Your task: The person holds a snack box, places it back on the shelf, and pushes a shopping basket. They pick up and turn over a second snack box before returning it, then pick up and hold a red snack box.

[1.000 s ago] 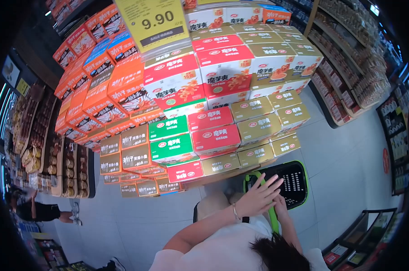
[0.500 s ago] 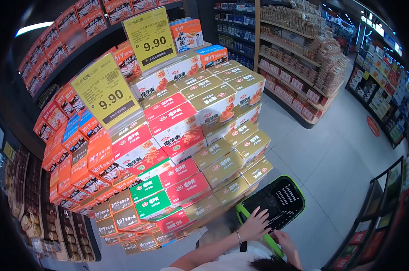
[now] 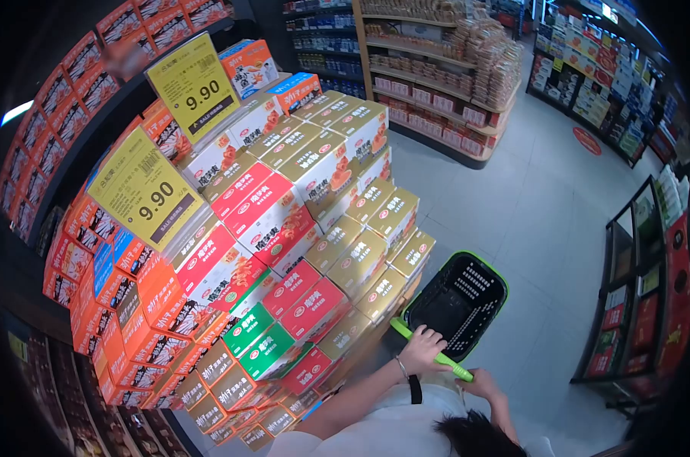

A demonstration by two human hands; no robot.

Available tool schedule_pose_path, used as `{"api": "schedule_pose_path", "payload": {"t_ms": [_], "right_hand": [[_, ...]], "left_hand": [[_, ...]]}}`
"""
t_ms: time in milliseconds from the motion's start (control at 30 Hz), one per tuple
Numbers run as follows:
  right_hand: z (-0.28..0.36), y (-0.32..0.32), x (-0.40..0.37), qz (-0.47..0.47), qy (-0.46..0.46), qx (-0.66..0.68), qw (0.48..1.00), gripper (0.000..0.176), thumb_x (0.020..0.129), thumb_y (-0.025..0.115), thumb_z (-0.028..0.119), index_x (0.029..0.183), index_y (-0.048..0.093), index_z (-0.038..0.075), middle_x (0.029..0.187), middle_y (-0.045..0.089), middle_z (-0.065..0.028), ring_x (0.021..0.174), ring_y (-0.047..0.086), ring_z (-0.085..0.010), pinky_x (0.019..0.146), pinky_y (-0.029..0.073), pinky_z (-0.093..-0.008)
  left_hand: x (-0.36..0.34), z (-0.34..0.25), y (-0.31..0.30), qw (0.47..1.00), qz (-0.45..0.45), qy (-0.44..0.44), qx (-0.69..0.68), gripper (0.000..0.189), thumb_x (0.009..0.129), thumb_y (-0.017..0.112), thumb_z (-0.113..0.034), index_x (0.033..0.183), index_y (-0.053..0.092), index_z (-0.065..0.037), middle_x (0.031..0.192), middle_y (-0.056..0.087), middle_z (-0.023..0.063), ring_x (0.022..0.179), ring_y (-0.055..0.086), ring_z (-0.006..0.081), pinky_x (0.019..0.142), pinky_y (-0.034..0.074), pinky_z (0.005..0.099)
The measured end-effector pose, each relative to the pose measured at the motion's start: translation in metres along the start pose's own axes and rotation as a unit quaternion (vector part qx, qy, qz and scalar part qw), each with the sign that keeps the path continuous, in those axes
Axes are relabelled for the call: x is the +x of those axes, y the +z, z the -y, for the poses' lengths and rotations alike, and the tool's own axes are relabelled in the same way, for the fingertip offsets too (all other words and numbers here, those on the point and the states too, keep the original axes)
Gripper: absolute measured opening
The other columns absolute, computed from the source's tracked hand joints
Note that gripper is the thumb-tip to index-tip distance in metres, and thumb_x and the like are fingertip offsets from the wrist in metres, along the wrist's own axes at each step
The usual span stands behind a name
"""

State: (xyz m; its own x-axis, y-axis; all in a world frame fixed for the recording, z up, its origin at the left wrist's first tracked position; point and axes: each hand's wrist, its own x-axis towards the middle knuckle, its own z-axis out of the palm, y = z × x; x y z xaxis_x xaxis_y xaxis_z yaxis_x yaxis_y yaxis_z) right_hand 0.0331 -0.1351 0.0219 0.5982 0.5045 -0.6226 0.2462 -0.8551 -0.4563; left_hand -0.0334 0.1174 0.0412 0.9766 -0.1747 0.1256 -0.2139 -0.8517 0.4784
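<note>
A black shopping basket point(image 3: 425, 301) with a green rim is in front of me, low down beside the stacked boxes, and nothing shows inside it. Its bright green handle point(image 3: 453, 367) is tilted toward my body. My left hand point(image 3: 425, 350), with a bracelet at the wrist, has its fingers wrapped round the handle near the middle. At the handle's right end, my right hand point(image 3: 479, 383) is closed on it, its fingers partly hidden.
On the left rises a big stack of snack boxes, with red boxes point(image 3: 265, 209), green boxes point(image 3: 261, 343) and gold boxes point(image 3: 360, 255). Yellow price signs point(image 3: 195, 90) stand on top. Packed shelves point(image 3: 444, 84) are behind; a dark rack point(image 3: 627, 297) stands right of the tiled floor point(image 3: 497, 198).
My left hand, spread over the basket before, now wraps round the handle. The handle has swung toward me. My view has turned right, so the box stack sits farther left.
</note>
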Motion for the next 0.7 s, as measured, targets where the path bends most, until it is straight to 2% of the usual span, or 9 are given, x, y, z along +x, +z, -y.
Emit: {"api": "schedule_pose_path", "payload": {"t_ms": [67, 133, 233, 300, 333, 500, 567, 600, 700], "right_hand": [[0.015, 0.016, -0.012, -0.039, -0.03, -0.018, 0.999, 0.04, 0.078, 0.072, 0.047, 0.093, 0.074, 0.01, 0.082, 0.072, -0.0155, 0.083, 0.07, -0.0341, 0.076, 0.054, -0.0427], [0.022, 0.033, -0.019, -0.013, -0.004, 0.013, 1.0, 0.04, 0.078, 0.071, 0.047, 0.092, 0.072, 0.009, 0.079, 0.072, -0.0122, 0.078, 0.07, -0.0298, 0.075, 0.054, -0.0416], [0.038, 0.055, -0.044, 0.063, 0.069, 0.046, 0.995, 0.043, 0.08, 0.066, 0.052, 0.083, 0.074, 0.01, 0.067, 0.069, -0.0079, 0.07, 0.069, -0.027, 0.07, 0.053, -0.0405], [0.036, 0.082, -0.06, 0.044, 0.072, 0.026, 0.996, 0.043, 0.08, 0.064, 0.051, 0.084, 0.074, 0.009, 0.075, 0.07, -0.0115, 0.075, 0.069, -0.0306, 0.073, 0.053, -0.0419], [0.035, 0.098, -0.062, 0.038, 0.051, -0.01, 0.998, 0.045, 0.079, 0.063, 0.051, 0.085, 0.075, 0.008, 0.082, 0.071, -0.0152, 0.081, 0.069, -0.0342, 0.075, 0.054, -0.0434], [0.024, 0.145, -0.074, 0.057, 0.073, -0.032, 0.995, 0.036, 0.078, 0.062, 0.042, 0.089, 0.075, 0.01, 0.087, 0.071, -0.0176, 0.084, 0.069, -0.0367, 0.075, 0.054, -0.0449], [0.021, 0.164, -0.077, -0.008, 0.059, -0.023, 0.998, 0.036, 0.077, 0.064, 0.044, 0.081, 0.074, 0.01, 0.072, 0.069, -0.0135, 0.073, 0.069, -0.0324, 0.07, 0.053, -0.0442], [0.019, 0.172, -0.077, -0.021, 0.046, -0.048, 0.998, 0.036, 0.077, 0.064, 0.043, 0.083, 0.074, 0.009, 0.077, 0.07, -0.0157, 0.077, 0.069, -0.0348, 0.073, 0.054, -0.0454], [0.013, 0.192, -0.083, -0.035, 0.03, -0.08, 0.996, 0.035, 0.077, 0.064, 0.043, 0.084, 0.074, 0.01, 0.082, 0.071, -0.0167, 0.081, 0.068, -0.0364, 0.077, 0.053, -0.046]], "left_hand": [[-0.014, 0.002, -0.008, 0.997, 0.071, -0.007, -0.016, 0.07, 0.073, 0.072, -0.058, 0.116, 0.063, -0.004, 0.112, 0.061, 0.0104, 0.112, 0.053, 0.0271, 0.107, 0.03, 0.0458], [-0.031, -0.001, -0.013, 0.992, 0.125, 0.001, -0.006, 0.072, 0.072, 0.074, -0.053, 0.125, 0.059, -0.007, 0.117, 0.06, 0.0107, 0.115, 0.052, 0.0276, 0.104, 0.031, 0.0444], [-0.065, 0.006, 0.025, 0.987, 0.153, -0.051, 0.017, 0.051, 0.071, 0.078, -0.031, 0.113, 0.062, -0.007, 0.111, 0.06, 0.012, 0.113, 0.054, 0.0282, 0.101, 0.037, 0.0471], [-0.082, 0.005, 0.032, 0.985, 0.164, -0.045, -0.026, 0.046, 0.071, 0.076, -0.021, 0.112, 0.063, -0.006, 0.11, 0.061, 0.0129, 0.114, 0.054, 0.0289, 0.105, 0.036, 0.0476], [-0.095, 0.011, 0.041, 0.993, 0.11, 0.035, 0.021, 0.043, 0.069, 0.075, -0.019, 0.108, 0.066, -0.006, 0.108, 0.062, 0.0135, 0.115, 0.054, 0.0291, 0.111, 0.03, 0.0503], [-0.129, -0.001, 0.05, 0.986, 0.138, 0.043, 0.078, 0.033, 0.07, 0.072, -0.019, 0.101, 0.07, -0.009, 0.104, 0.067, 0.014, 0.113, 0.058, 0.0287, 0.114, 0.024, 0.0555], [-0.146, 0.002, 0.066, 0.968, 0.243, 0.003, 0.065, 0.026, 0.073, 0.069, -0.023, 0.092, 0.069, -0.007, 0.094, 0.07, 0.016, 0.101, 0.066, 0.0318, 0.11, 0.029, 0.0577], [-0.156, 0.002, 0.071, 0.979, 0.197, 0.005, 0.046, 0.017, 0.072, 0.068, -0.02, 0.085, 0.068, -0.008, 0.081, 0.07, 0.0152, 0.084, 0.069, 0.0346, 0.099, 0.044, 0.0538], [-0.17, -0.002, 0.077, 0.978, 0.208, -0.007, 0.001, 0.015, 0.071, 0.066, -0.016, 0.082, 0.068, -0.007, 0.081, 0.069, 0.0174, 0.082, 0.068, 0.0364, 0.081, 0.053, 0.0482]]}}
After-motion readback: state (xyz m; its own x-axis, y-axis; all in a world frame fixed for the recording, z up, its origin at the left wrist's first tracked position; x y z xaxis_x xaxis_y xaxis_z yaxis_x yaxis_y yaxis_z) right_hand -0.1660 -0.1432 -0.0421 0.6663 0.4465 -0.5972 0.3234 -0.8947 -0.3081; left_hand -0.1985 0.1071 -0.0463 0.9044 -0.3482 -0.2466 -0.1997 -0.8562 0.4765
